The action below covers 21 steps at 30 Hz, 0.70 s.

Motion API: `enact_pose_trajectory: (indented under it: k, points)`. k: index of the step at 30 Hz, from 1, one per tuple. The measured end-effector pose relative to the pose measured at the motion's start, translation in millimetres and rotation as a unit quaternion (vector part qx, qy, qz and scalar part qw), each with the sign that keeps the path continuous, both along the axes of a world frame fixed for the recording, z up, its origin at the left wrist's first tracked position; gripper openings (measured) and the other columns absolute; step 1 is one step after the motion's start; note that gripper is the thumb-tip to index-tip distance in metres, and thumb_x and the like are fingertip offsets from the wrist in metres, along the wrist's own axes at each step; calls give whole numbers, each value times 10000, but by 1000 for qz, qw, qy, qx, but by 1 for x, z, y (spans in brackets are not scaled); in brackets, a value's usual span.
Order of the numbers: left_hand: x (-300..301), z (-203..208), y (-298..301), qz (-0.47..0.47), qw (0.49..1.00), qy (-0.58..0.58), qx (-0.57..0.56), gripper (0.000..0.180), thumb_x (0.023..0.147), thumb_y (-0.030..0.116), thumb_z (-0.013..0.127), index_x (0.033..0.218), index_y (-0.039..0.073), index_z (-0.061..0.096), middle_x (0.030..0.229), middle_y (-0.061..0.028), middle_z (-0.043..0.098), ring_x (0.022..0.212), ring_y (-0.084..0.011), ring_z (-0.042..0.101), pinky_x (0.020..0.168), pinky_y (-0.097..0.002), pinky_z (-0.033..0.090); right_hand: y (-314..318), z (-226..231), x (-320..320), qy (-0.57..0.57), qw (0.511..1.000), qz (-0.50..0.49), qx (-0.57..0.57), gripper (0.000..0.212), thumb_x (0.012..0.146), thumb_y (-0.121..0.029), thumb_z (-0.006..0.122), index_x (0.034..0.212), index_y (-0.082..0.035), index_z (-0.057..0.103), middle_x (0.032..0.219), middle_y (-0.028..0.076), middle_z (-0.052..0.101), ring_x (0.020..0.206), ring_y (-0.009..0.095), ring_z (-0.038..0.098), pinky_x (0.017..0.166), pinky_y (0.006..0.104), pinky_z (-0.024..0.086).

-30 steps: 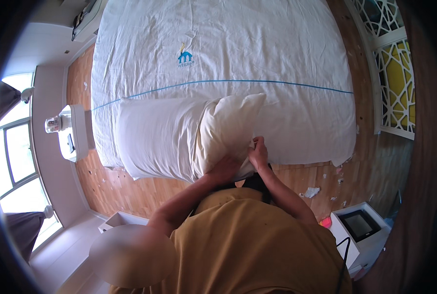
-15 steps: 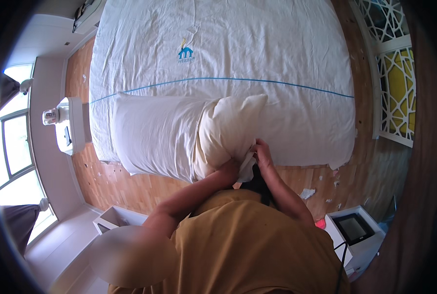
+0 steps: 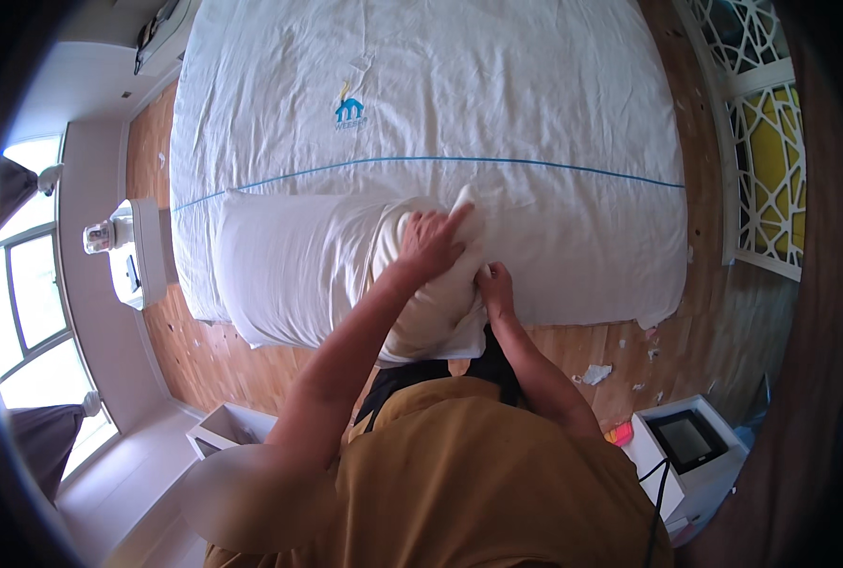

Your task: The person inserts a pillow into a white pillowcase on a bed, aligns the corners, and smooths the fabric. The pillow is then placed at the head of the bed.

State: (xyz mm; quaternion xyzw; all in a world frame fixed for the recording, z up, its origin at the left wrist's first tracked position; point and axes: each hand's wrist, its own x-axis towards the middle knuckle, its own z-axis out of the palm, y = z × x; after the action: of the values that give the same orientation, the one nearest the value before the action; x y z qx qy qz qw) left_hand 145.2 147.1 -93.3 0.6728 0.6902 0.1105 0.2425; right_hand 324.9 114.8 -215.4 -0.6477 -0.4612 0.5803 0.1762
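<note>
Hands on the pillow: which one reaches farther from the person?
The left hand, lying across the cream pillow toward its far corner; the right hand sits nearer, pinching at the pillow's right edge.

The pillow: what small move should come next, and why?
Perhaps pull the white cover further over the pillow with the right hand: the pillow's right end shows cream, that hand seems to pinch fabric, and the left hand lies on top.

2 hands (image 3: 431,244) – 1 pillow (image 3: 433,317), 1 pillowcase (image 3: 284,260), 1 bed (image 3: 497,90) – 2 curtains (image 3: 45,443).
</note>
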Motion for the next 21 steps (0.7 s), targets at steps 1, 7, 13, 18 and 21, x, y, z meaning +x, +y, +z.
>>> enact_pose_trajectory:
  k: [1,7,13,18,21]
  points:
    - [5,5,-17,-10,999,14,30,636,721,225,707,1316,180,485,948,-96,642,943,-270,590,822,-417,391,-3,-14,3,-33,998,8,54,199,806,-170,632,876,9,579,751,105,649,695,157,602,646,314,480]
    - [24,46,-103,16,996,-1,83,559,721,272,725,1231,125,551,870,-72,588,848,-267,554,786,-404,393,27,33,-19,-28,984,39,171,203,770,-143,679,873,-24,551,698,143,644,648,325,645,598,391,482]
    - [27,57,-113,58,994,-6,93,643,711,338,731,1272,102,525,1044,-125,580,971,-316,530,842,-435,391,25,111,-39,11,953,133,271,158,795,-65,647,914,-38,546,742,169,643,714,368,646,606,411,491]
    - [26,27,-126,46,995,7,91,540,729,290,697,1210,92,549,1108,-128,581,1069,-330,507,907,-449,375,11,140,-41,-1,915,212,342,199,779,-14,626,952,-60,537,713,185,595,689,406,604,573,460,466]
    - [23,4,-117,36,998,-10,46,414,763,268,627,1136,98,570,1096,-113,591,1075,-322,495,874,-453,364,8,152,-49,34,890,235,390,199,777,-13,624,950,-59,539,705,182,594,682,400,606,572,458,466]
